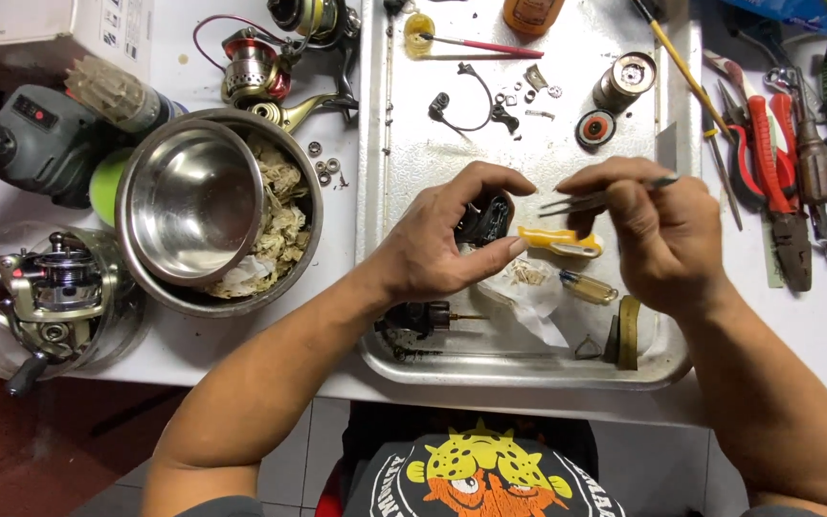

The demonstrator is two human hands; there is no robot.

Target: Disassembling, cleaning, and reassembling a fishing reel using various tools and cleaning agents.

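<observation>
A white table [260,369] over a tiled floor serves as a repair bench, crowded edge to edge. At its centre lies a steel tray [390,144], its raised rim apparently there to keep small parts from rolling off. At nine o'clock from the tray, a steel bowl [189,196] sits nested in a larger one on a bed of crumpled wipes, likely for soaking or cleaning. Further out at eight o'clock, a fishing reel [55,287] rests in a clear tub; a second reel [256,67] lies at eleven o'clock. Pliers [777,182] and other hand tools are lined up at three o'clock, within the right hand's reach. Over the tray's middle, the left hand [437,244] is curled around a black reel part [485,218], pinched between thumb and fingers and tilted up toward the eye. The right hand [648,235] is closed on tweezers [591,201], their tips aimed at that part from three o'clock. Just below the hands lie a yellow-handled tool [557,241], a white tissue [533,297] catching tiny pieces, and a small vial [588,285]. Washers and a wire bail [471,105] are spread at the tray's twelve o'clock.
</observation>
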